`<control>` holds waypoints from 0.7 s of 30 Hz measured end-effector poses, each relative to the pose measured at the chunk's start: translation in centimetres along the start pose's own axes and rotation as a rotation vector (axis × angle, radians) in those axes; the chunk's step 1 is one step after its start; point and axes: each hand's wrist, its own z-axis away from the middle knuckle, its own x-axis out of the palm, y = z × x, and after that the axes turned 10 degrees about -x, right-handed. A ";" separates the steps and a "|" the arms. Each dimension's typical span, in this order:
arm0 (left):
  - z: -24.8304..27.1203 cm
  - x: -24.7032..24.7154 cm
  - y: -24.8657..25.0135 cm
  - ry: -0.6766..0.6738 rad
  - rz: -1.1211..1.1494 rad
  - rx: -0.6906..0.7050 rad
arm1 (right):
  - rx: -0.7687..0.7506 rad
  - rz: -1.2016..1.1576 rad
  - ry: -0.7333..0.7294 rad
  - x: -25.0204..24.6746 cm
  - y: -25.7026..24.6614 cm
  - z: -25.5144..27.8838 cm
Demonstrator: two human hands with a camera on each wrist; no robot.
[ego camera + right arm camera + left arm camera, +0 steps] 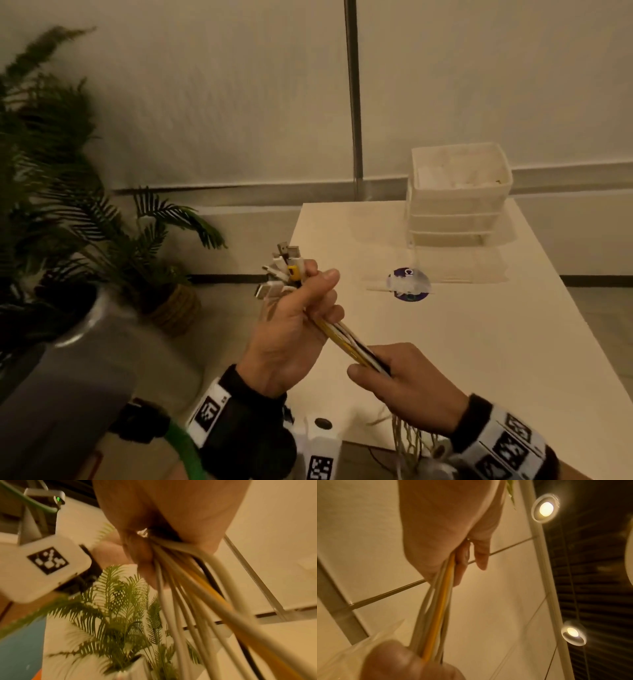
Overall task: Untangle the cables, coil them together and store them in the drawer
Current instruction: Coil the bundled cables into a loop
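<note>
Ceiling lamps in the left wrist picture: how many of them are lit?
2. One ceiling lamp is at the upper right, and the second lamp is lower down on the right, along the same white strip. More may be outside the picture.

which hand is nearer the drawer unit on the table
Right. The right hand grips the cables over the table, below the drawer unit; the left hand holds their plug ends off the table's left edge.

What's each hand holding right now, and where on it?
Both grip the cable bundle: left hand just below the plug ends, right hand further down the straight run; loose tails hang below.
</note>
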 end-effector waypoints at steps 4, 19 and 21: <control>0.3 0.3 0.4 -0.057 -0.038 -0.016 | 0.084 -0.145 -0.078 -0.5 -0.5 0.1; -0.2 4.5 -2.8 0.073 -0.728 0.172 | -0.890 0.643 0.270 -6.9 -8.4 -1.8; -0.7 4.1 -3.1 0.084 -0.676 0.212 | -0.855 0.626 0.235 -7.6 -8.0 -1.3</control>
